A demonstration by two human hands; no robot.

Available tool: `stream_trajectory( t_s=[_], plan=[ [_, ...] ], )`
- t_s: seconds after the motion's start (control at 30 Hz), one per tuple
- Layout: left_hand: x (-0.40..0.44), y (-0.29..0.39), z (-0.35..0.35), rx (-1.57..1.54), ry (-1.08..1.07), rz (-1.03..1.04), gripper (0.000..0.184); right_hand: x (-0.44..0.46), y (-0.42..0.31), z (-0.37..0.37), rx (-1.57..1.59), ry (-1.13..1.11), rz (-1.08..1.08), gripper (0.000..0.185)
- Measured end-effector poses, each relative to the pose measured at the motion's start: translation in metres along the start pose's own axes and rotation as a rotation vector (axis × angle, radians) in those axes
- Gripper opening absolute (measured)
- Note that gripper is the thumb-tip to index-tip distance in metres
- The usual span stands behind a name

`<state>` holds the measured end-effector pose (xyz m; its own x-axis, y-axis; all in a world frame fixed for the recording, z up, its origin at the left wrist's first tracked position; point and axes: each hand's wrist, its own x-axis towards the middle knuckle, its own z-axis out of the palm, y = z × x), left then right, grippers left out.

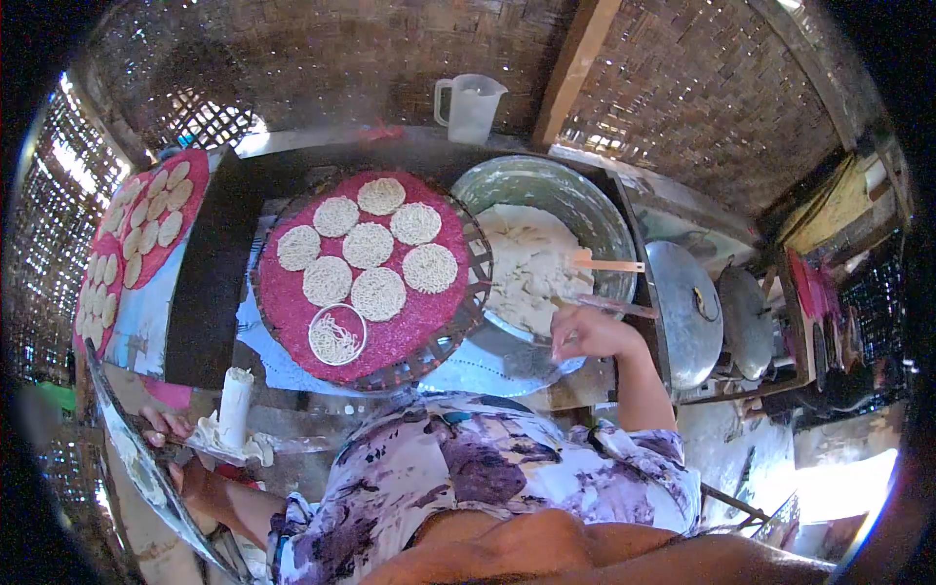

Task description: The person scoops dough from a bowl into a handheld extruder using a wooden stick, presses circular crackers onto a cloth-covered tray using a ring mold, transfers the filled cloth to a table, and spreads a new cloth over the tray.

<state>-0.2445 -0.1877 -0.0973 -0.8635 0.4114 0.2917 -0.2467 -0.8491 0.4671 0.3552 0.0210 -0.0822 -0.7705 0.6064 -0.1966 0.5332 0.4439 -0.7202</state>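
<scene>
My left hand is closed around the end of a flat bar at the lower left. On that bar a white cylinder stands upright, with soft dough about its base. My right hand is over the near rim of a large metal basin, its fingers curled; what they hold, if anything, is hidden. Pale dough fills part of the basin. A round tray with a pink sheet bears several noodle discs and a ring with loose strands inside.
A clear pitcher stands behind the basin. An orange-handled tool and a second flat tool rest across the basin's right side. Metal lids are at the right. More discs lie on pink sheets at the far left.
</scene>
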Motion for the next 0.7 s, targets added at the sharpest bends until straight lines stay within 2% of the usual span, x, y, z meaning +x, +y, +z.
stream_trajectory(
  t_s=[0.1,0.2,0.23,0.33,0.43,0.53,0.63,0.7],
  plan=[
    [0.005,-0.005,0.001,-0.001,-0.002,-0.018,0.035,-0.013,0.005,0.031,-0.185,-0.034,0.020,0.016],
    [0.007,-0.011,0.005,-0.008,-0.015,-0.042,0.036,-0.022,0.014,0.054,-0.348,0.079,0.093,0.013],
    [0.007,-0.012,0.006,-0.004,-0.019,-0.050,0.036,-0.024,0.015,0.054,-0.384,0.042,0.101,0.014],
    [0.009,-0.017,0.010,-0.016,-0.033,-0.067,0.036,-0.028,0.006,0.041,-0.421,0.111,0.172,0.018],
    [0.010,-0.019,0.014,-0.025,-0.045,-0.079,0.037,-0.030,0.025,0.024,-0.647,0.657,0.196,0.020],
    [0.011,-0.022,0.016,-0.035,-0.058,-0.094,0.037,-0.026,0.067,0.018,-0.886,0.700,0.506,0.016],
    [0.009,-0.022,0.019,-0.057,-0.066,-0.102,0.038,-0.016,0.097,0.017,-1.059,0.506,0.668,0.029],
    [0.008,-0.021,0.019,-0.064,-0.075,-0.109,0.038,-0.011,0.120,0.016,-1.032,0.354,0.762,0.027]
  ],
)
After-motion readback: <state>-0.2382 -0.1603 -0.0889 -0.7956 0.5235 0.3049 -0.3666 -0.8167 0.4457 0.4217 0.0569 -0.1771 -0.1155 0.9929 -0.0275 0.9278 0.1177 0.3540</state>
